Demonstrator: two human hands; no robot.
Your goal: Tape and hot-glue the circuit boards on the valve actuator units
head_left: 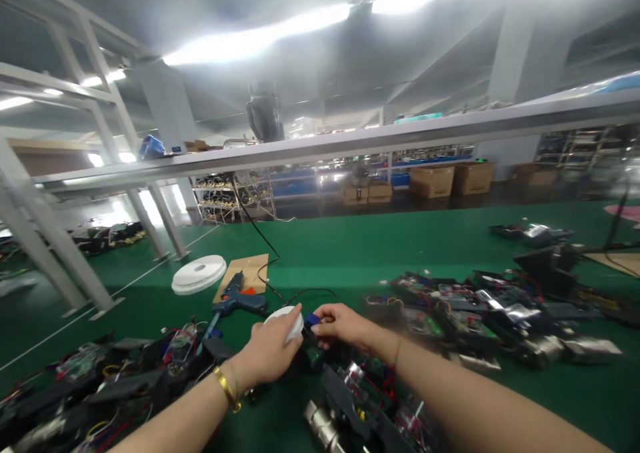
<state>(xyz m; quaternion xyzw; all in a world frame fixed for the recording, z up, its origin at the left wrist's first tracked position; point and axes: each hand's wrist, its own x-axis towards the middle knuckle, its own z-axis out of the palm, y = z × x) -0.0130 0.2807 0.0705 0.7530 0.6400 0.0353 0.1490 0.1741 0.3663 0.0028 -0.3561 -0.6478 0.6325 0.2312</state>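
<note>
My left hand (pixel 273 349), with a gold bracelet at the wrist, is closed around a white rounded object (pixel 294 326), partly hidden by the fingers; it looks like a roll or disc. Close beside it, my right hand (pixel 343 326) pinches a small blue piece (pixel 312 319) between thumb and fingers. Under both hands lies a dark housing (pixel 345 399) with wires, a circuit board and a shiny metal cylinder (pixel 321 421). A blue-grey glue gun (pixel 243 301) rests on a piece of cardboard (pixel 255 270) beyond my left hand.
White round discs (pixel 199 273) are stacked left of the cardboard. Wired dark assemblies are heaped at left (pixel 120 379) and right (pixel 450 306) on the green table (pixel 370 239). A black cable (pixel 255 223) hangs from the white shelf (pixel 325 145) spanning overhead.
</note>
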